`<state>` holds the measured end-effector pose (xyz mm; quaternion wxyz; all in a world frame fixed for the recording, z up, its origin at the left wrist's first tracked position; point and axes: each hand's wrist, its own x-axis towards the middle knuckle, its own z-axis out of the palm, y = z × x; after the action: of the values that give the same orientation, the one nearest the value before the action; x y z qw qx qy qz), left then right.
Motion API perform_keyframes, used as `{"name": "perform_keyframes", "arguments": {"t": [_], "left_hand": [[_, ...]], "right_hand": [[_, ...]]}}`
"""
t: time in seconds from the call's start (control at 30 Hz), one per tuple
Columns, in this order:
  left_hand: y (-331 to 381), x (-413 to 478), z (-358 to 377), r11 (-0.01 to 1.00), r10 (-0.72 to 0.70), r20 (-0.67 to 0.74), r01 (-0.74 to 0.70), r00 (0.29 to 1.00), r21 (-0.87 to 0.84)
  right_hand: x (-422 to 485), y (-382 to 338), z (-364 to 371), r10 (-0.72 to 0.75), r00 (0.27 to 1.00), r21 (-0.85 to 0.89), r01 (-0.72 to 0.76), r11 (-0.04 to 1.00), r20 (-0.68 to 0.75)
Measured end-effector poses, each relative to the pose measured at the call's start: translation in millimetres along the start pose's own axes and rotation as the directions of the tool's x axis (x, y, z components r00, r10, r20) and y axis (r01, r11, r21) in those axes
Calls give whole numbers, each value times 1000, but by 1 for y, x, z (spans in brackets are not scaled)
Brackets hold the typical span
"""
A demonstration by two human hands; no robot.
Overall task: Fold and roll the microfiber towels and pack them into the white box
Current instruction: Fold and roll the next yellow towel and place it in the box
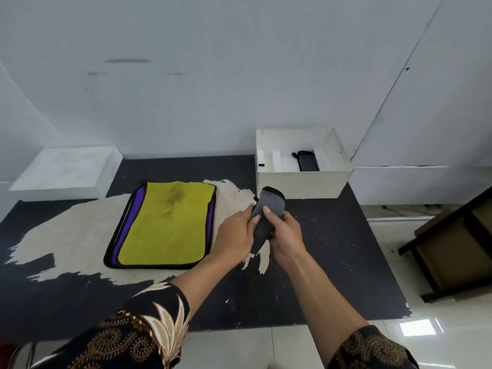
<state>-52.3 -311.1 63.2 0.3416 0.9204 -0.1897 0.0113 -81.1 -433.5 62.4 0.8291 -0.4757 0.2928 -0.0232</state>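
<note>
— Holding the rolled grey towel [269, 209] above the table [332, 249], just before the white box [300, 182], we note.
— Fingers?
— Both clenched round it: left hand [234, 233] on its left, right hand [286, 235] on its right; its top sticks out above our fingers [267, 212].

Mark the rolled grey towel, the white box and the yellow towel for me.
rolled grey towel [269, 207]: head view, on its grey upper end.
white box [300, 183]: head view, on its front wall.
yellow towel [167, 227]: head view, on the middle of its yellow face.
</note>
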Motion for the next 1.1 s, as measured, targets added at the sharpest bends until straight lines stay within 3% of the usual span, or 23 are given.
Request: {"name": "perform_keyframes", "arguments": {"t": [0.17, 0.47, 0.67, 0.77, 0.87, 0.97, 1.1], "left_hand": [[17, 9, -6, 982, 181, 35, -178, 983, -67], [55, 58, 7, 978, 209, 116, -206, 971, -38], [88, 121, 30, 995, 89, 133, -84, 987, -44], [114, 173, 35, 996, 3, 145, 10, 989, -92], [127, 226, 39, 979, -109, 160, 134, 981, -153], [118, 271, 56, 950, -270, 201, 294, 942, -104], [83, 288, 91, 899, -423, 366, 436, 829, 51]], "right_hand": [[-8, -36, -4, -139, 986, -15, 138, 990, -97], [28, -94, -26, -310, 945, -187, 286, 940, -108], [106, -151, -44, -288, 953, -242, 258, 935, -97], [156, -191, -45, -345, 936, -312, 309, 898, -65], [202, -225, -42, -415, 910, -434, 374, 820, 0], [253, -231, -47, -353, 932, -652, 315, 690, 77], [303, -211, -60, -204, 968, -921, 206, 329, 144]]}}
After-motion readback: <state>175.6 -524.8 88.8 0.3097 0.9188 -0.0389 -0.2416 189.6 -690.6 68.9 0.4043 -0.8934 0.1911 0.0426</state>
